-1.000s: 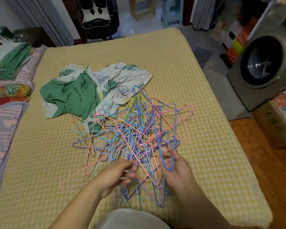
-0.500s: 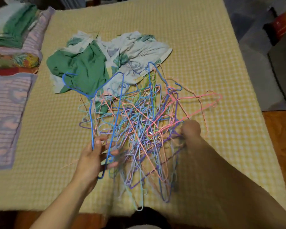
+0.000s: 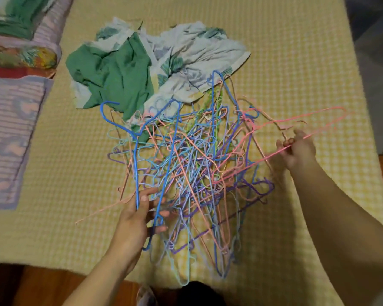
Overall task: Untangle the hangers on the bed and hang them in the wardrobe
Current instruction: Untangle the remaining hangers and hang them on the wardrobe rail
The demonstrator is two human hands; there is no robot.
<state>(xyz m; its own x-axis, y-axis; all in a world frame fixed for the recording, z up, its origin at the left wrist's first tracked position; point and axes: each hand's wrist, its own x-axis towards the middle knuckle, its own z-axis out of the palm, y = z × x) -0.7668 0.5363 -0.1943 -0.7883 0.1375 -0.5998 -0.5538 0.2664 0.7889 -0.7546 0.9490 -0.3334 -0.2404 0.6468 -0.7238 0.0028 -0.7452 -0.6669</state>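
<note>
A tangled heap of thin hangers [image 3: 195, 168] in blue, pink, purple and pale green lies on the yellow checked bed [image 3: 285, 69]. My left hand [image 3: 139, 215] grips a bright blue hanger [image 3: 136, 155] by its lower bar, at the heap's left side; its hook points up and left. My right hand [image 3: 296, 149] pinches the bar of a pink hanger [image 3: 318, 117] that sticks out to the right of the heap, its far end lifted. No wardrobe is in view.
A crumpled green and leaf-print cloth [image 3: 142, 65] lies just behind the heap. Folded bedding and pillows [image 3: 13, 85] line the bed's left edge. Wooden floor [image 3: 42, 286] shows below the near edge and grey floor [image 3: 374, 62] at the right.
My left hand has taken hold of the bright blue hanger and raised it out of the heap. My right hand moved right and took the pink hanger, pulling it outward. The camera has leaned closer.
</note>
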